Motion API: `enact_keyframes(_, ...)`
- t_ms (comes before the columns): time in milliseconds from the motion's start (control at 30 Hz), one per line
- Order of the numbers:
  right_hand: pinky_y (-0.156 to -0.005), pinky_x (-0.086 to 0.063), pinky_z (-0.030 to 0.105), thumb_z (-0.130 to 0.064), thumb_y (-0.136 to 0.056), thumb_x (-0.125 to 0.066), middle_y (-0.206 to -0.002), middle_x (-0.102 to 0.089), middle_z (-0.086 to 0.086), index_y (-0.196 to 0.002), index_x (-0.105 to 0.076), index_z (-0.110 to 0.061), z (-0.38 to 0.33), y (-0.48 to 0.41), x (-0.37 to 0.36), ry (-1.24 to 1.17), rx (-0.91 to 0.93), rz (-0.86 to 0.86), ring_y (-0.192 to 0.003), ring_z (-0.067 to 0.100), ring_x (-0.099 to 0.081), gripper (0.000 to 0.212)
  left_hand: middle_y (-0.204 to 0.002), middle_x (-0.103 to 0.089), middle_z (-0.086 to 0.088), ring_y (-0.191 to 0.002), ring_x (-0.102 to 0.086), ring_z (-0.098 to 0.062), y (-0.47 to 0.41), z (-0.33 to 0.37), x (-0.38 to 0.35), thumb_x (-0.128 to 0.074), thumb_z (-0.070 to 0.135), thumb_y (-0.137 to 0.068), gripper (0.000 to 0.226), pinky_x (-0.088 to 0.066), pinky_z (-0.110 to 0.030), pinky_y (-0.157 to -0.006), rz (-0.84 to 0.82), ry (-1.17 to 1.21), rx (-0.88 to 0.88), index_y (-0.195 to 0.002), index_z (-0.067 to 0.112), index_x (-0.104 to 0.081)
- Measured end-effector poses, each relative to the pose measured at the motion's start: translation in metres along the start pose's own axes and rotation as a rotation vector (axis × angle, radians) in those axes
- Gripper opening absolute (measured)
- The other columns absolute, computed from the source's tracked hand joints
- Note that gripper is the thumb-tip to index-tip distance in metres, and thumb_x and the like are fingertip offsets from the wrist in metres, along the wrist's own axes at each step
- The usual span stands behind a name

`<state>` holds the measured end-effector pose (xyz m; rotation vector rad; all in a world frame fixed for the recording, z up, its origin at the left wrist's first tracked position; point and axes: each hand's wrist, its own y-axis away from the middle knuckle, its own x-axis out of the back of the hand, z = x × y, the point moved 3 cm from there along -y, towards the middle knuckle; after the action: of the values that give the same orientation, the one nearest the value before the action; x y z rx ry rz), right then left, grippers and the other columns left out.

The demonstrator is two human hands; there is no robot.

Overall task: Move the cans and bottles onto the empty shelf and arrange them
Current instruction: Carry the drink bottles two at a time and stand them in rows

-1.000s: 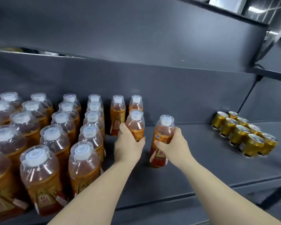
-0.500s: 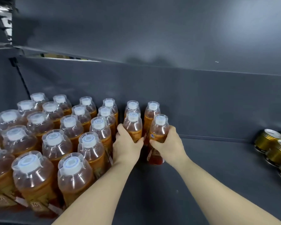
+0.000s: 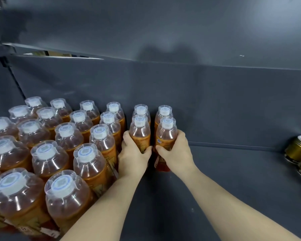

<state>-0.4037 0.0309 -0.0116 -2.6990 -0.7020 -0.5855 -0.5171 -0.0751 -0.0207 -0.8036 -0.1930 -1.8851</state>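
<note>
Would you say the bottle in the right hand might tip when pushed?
Possibly: the bottle is tall and narrow, so a high push could topple it. It looks full, so probably heavyish. Its smooth plastic may slip.

Left hand (image 3: 135, 159), right hand (image 3: 176, 153): both bare; forearms (image 3: 108, 206) bare to frame edge, fingers (image 3: 181, 135) slender

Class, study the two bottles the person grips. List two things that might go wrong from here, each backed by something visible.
1. The left hand and right hand grip the left bottle and right bottle, tall and narrow, beside the packed bottles; a knock might topple several.
2. The right bottle has bare shelf on its right, so nothing would brace it if released tilted.
</note>
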Motion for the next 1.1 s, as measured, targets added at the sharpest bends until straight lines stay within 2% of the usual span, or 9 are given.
enact_keyframes(133, -0.085, -0.046, 0.026, -0.033, -0.08, -0.08, -0.133, -0.048, -0.006, -0.141, -0.033, -0.025, 0.003, 0.005, -0.002, -0.001, -0.02, 0.008, -0.113, 0.011, -0.054, 0.078, -0.146, -0.044, -0.005, -0.126, -0.053, -0.031, 0.003, -0.002, -0.001, -0.075, 0.044, -0.084, 0.095, -0.049, -0.041, -0.094, -0.01, -0.02, -0.009, -0.151, 0.025, -0.009)
enact_keyframes(267, -0.093, -0.05, 0.034, -0.03, -0.08, -0.08, -0.136, -0.045, -0.001, -0.144, -0.028, -0.024, 0.007, 0.01, -0.008, 0.028, -0.035, 0.004, -0.117, 0.016, -0.053, 0.083, -0.147, -0.043, -0.006, -0.126, -0.052, -0.032, 0.005, -0.004, -0.004, -0.074, 0.041, -0.086, 0.095, -0.048, -0.041, -0.094, -0.033, -0.039, 0.014, -0.153, 0.021, -0.01)
enact_keyframes(467, -0.088, -0.045, 0.029, -0.026, -0.084, -0.078, -0.137, -0.044, 0.001, -0.144, -0.027, -0.023, 0.007, 0.004, -0.011, 0.013, -0.041, -0.001, -0.111, 0.012, -0.049, 0.079, -0.148, -0.041, -0.006, -0.125, -0.053, -0.033, 0.0, -0.007, -0.008, -0.074, 0.041, -0.086, 0.095, -0.048, -0.042, -0.096, -0.059, -0.017, 0.022, -0.152, 0.021, -0.01)
enact_keyframes(800, -0.092, -0.048, 0.032, -0.028, -0.084, -0.078, -0.139, -0.042, 0.0, -0.145, -0.025, -0.025, 0.009, 0.003, -0.014, 0.033, -0.044, 0.006, -0.117, 0.015, -0.05, 0.08, -0.148, -0.041, -0.005, -0.12, -0.057, -0.031, 0.0, -0.009, -0.01, -0.071, 0.044, -0.088, 0.094, -0.048, -0.036, -0.09, -0.051, -0.035, -0.005, -0.153, 0.02, -0.008)
enact_keyframes(967, -0.087, -0.045, 0.027, -0.029, -0.084, -0.078, -0.138, -0.042, -0.002, -0.146, -0.024, -0.026, 0.01, 0.003, -0.014, 0.034, -0.047, 0.003, -0.109, 0.009, -0.046, 0.082, -0.15, -0.04, -0.004, -0.119, -0.057, -0.031, 0.002, -0.009, -0.01, -0.071, 0.043, -0.088, 0.093, -0.049, -0.036, -0.09, -0.044, -0.041, 0.0, -0.153, 0.02, -0.008)
enact_keyframes(1100, -0.089, -0.045, 0.027, -0.028, -0.084, -0.078, -0.139, -0.042, -0.002, -0.147, -0.023, -0.026, 0.011, 0.003, -0.015, 0.027, -0.059, 0.003, -0.11, 0.008, -0.046, 0.083, -0.15, -0.04, -0.004, -0.119, -0.057, -0.029, 0.002, -0.009, -0.01, -0.071, 0.042, -0.089, 0.093, -0.048, -0.034, -0.089, -0.051, -0.038, 0.004, -0.153, 0.022, -0.007)
